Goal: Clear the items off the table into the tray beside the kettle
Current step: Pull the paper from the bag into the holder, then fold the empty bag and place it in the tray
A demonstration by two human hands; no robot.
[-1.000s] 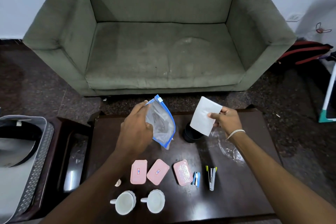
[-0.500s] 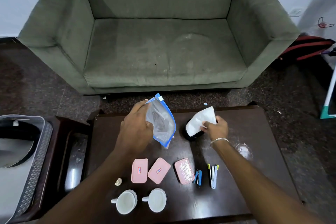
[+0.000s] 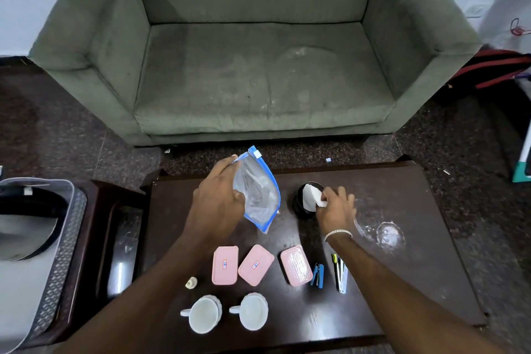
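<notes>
My left hand [image 3: 215, 204] holds a clear zip bag with a blue edge [image 3: 257, 191] above the dark table [image 3: 402, 267]. My right hand [image 3: 334, 208] pinches a white paper [image 3: 311, 198] that sits partly inside a black cup [image 3: 300, 205]. Three pink lidded boxes [image 3: 225, 265] [image 3: 255, 264] [image 3: 296, 265] lie in a row near me. Two white mugs [image 3: 204, 314] [image 3: 254, 310] stand at the front edge. A blue stapler [image 3: 317, 274] and a second stapler [image 3: 340, 273] lie to the right. A grey tray [image 3: 54, 267] stands at the far left.
A small cream-coloured piece [image 3: 191, 282] lies left of the pink boxes. Crumpled clear plastic [image 3: 388, 234] rests on the table's right side. A green sofa [image 3: 253, 66] stands behind the table. A dark side table [image 3: 115, 238] carries the tray.
My right hand has lowered the white paper from mid-air down into the black cup. My left hand has kept the zip bag in about the same place.
</notes>
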